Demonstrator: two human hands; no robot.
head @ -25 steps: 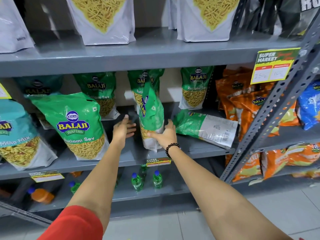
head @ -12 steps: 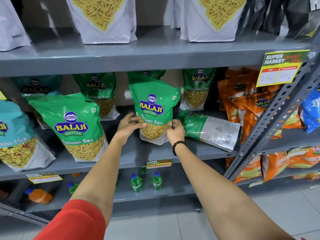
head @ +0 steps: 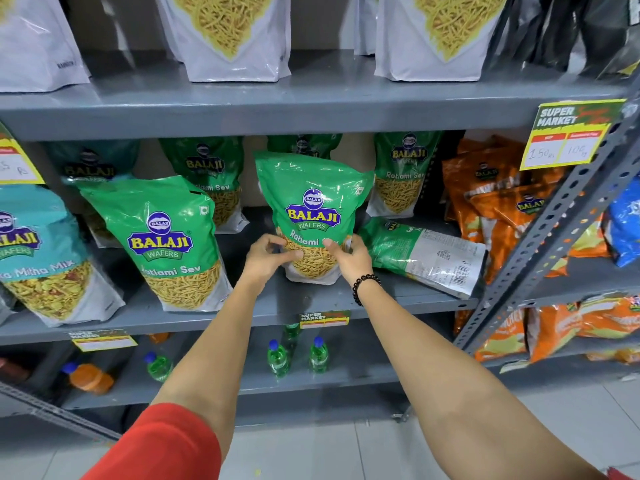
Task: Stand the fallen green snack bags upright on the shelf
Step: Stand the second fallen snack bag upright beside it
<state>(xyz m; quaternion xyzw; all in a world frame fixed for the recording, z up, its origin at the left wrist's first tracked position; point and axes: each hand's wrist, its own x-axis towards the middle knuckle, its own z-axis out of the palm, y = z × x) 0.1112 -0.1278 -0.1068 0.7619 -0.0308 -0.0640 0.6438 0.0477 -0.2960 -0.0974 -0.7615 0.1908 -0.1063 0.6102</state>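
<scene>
A green Balaji Ratlami Sev bag [head: 313, 192] stands upright at the middle of the grey shelf [head: 277, 306], front label facing me. My left hand [head: 268, 256] grips its lower left corner and my right hand [head: 348, 256], with a black bead bracelet, grips its lower right corner. Just to the right, another green bag [head: 420, 252] lies fallen on its side, back label and barcode showing. A third green bag [head: 162, 237] stands upright to the left. More green bags [head: 403, 168] stand along the back of the shelf.
A teal Mitha Mix bag [head: 38, 251] stands at far left. Orange snack bags [head: 498, 202] fill the right, behind a slanted perforated metal post [head: 554, 230]. White bags [head: 228, 32] sit on the shelf above. Small bottles [head: 277, 358] stand on the shelf below.
The middle bag was edge-on and tilted; I turned it to face front and stood it up. Both hands closed onto its lower corners.
</scene>
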